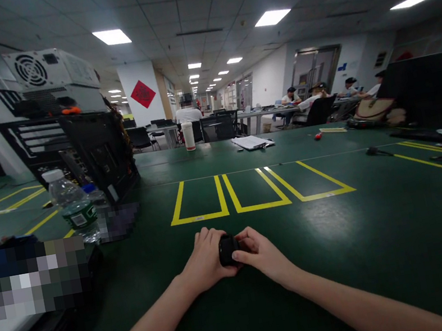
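A small black object with rounded edges is between my two hands, low over the green table; its exact kind I cannot make out. My left hand wraps round its left side, fingers over the far edge and thumb underneath near me. From the right, my right hand pinches the same object with thumb and curled fingers. Part of the object is hidden by the fingers. Just beyond the hands, yellow tape marks several open-ended shapes on the tabletop.
At left stand a water bottle, an open black computer case and a power supply unit on top. A white cup and a clipboard with papers lie farther back. Several people sit at distant tables.
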The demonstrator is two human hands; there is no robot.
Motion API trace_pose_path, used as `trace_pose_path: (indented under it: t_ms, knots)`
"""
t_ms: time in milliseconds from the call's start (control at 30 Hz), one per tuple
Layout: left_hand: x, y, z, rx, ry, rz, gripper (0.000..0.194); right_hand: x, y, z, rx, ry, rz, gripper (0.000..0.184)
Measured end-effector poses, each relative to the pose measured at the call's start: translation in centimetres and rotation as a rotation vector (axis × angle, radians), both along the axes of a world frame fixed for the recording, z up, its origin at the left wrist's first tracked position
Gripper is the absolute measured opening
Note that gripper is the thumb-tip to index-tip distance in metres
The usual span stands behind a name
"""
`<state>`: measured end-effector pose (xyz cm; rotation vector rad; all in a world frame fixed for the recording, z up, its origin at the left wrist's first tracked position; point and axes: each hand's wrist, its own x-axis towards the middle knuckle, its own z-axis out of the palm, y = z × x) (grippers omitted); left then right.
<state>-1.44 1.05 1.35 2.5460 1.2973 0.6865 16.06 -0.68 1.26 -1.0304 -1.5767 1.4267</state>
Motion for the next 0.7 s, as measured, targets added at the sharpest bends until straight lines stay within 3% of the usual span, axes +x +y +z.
trace_pose_path:
  t_ms: [267,500,700]
  knots:
    - [0.21,-0.03,0.07,0.013,0.03,0.033,0.05,0.2,0.04,-0.09,0.095,-0.109,-0.032,0.022]
    - [0.14,0.13,-0.07,0.0,0.029,0.032,0.049,0.29,0.38,-0.35,0.074,0.034,0.027,0.021]
    - [-0.03,0.37,-0.39,-0.005,0.022,0.021,0.051,0.42,0.4,-0.07,0.04,0.031,0.051,0.022]
